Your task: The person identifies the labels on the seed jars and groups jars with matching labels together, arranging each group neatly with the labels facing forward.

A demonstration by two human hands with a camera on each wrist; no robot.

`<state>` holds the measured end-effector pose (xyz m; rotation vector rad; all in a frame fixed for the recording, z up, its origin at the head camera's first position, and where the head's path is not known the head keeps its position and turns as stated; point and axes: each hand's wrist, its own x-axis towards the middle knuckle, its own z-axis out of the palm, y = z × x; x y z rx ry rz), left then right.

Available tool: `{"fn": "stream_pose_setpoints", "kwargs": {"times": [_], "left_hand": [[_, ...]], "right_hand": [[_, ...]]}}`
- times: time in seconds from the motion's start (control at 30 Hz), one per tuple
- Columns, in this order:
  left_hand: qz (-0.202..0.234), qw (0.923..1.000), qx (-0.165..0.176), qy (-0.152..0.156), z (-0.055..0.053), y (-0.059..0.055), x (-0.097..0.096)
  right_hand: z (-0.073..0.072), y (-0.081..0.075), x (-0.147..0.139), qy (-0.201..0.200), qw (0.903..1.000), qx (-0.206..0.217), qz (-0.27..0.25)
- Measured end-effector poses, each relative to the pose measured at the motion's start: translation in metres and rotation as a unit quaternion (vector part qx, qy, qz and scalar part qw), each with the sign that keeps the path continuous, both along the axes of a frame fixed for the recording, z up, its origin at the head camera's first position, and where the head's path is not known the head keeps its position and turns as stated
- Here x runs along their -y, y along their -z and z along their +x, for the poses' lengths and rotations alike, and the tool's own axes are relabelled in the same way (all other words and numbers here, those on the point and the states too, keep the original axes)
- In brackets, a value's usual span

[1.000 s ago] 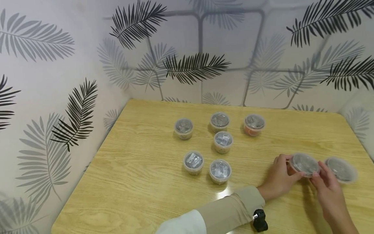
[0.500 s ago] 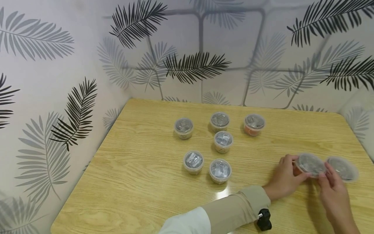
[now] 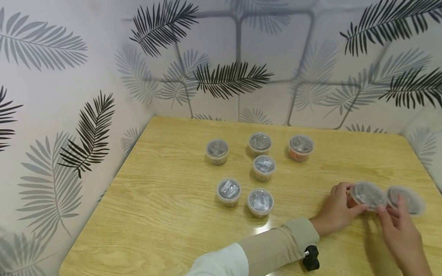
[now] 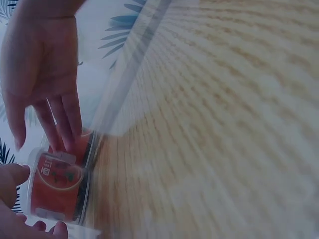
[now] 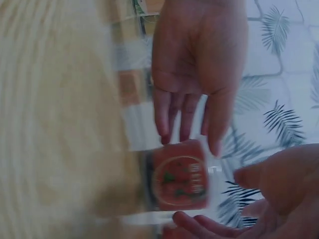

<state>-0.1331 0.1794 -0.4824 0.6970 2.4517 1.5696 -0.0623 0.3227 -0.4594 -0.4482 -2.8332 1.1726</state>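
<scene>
At the table's right, my left hand (image 3: pixel 337 210) grips a round clear-lidded plastic tub (image 3: pixel 370 194), thumb in front and fingers behind. The tub's red label (image 5: pixel 179 174) shows white lettering in the right wrist view. A second similar tub (image 3: pixel 411 201) stands just right of it, partly behind my right hand (image 3: pixel 402 232). Fingers spread, the right hand reaches between the two tubs, its index finger raised over the second one. In the right wrist view its thumb (image 5: pixel 254 174) stands apart from the held tub. Whether its other fingers touch either tub is hard to tell.
Several more lidded tubs stand on the wooden table (image 3: pixel 155 199): a back row with a red-orange one (image 3: pixel 300 147) at its right, one (image 3: pixel 264 167) in the middle, and a front pair (image 3: pixel 260 202). Leaf-patterned wall (image 3: pixel 221 46) borders the table.
My left hand and its tub have shifted slightly right, closer to the second tub. The right hand has moved right too, its index finger lifting off the held tub.
</scene>
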Motion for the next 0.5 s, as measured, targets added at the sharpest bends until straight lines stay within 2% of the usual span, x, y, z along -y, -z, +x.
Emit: {"fn": "stream_pose_setpoints", "kwargs": {"times": [0.1,0.2,0.3,0.37,0.5], "left_hand": [[-0.001,1.0,-0.008,0.003,-0.004,0.0,0.004],[0.007,0.9994,-0.028,-0.021,-0.009,-0.008,0.013],[0.029,0.9963,-0.054,-0.06,-0.016,-0.021,0.022],[0.049,0.9944,-0.056,-0.075,-0.02,-0.029,0.028],[0.075,0.9917,-0.048,-0.093,-0.026,-0.047,0.04]], "right_hand": [[0.003,-0.014,0.003,0.01,0.9974,-0.017,0.069],[0.003,-0.024,0.011,0.021,0.9922,-0.076,0.097],[-0.004,-0.029,0.018,0.022,0.988,-0.128,0.084],[-0.012,-0.032,0.022,0.008,0.9856,-0.155,0.068],[-0.028,-0.037,0.029,-0.031,0.9866,-0.158,0.023]]}}
